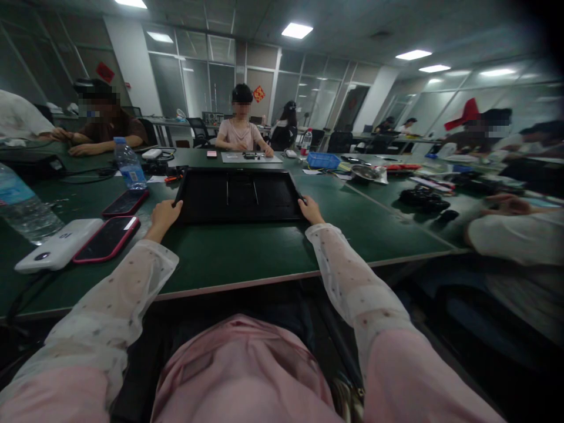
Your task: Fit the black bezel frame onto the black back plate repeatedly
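Gripping a seemingly shallow black tray (pixel 205 200) with both hands (pixel 165 219) (pixel 311 210), phones (pixel 106 239) and water bottles (pixel 131 169) at left.

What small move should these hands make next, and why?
Probably settle the black panel flat on the green table before letting go: the left hand and right hand grip its opposite ends, and tabletop shows just before its near edge. Whether it already rests there is unclear.
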Available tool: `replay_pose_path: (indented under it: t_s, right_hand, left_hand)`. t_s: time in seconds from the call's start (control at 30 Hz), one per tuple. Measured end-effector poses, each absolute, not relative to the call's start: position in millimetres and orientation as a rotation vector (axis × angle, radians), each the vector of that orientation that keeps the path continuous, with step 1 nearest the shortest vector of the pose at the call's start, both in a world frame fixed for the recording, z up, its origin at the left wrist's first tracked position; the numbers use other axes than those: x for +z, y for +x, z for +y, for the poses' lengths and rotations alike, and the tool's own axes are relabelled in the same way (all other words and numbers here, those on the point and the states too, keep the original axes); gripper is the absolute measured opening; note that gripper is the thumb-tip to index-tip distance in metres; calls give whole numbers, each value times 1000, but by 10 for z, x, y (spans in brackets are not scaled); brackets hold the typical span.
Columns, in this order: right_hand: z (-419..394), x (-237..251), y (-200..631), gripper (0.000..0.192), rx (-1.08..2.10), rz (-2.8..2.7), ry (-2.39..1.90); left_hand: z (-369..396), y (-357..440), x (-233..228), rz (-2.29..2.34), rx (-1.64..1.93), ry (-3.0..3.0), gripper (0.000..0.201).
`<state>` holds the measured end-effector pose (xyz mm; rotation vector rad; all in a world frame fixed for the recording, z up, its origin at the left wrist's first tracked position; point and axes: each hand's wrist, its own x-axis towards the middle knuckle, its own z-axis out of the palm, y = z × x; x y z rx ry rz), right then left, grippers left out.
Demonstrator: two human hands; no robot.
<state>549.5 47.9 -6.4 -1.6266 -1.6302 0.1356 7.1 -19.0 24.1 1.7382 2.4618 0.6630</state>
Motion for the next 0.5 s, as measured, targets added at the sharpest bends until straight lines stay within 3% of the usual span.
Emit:
replay_pose_path:
  t_s: [0.5]
  right_hand:
    - [332, -39, 5450, 48, 188, -1579, -1722]
  left_hand:
    - [-181, 14, 234, 2439, 677, 1726, 61]
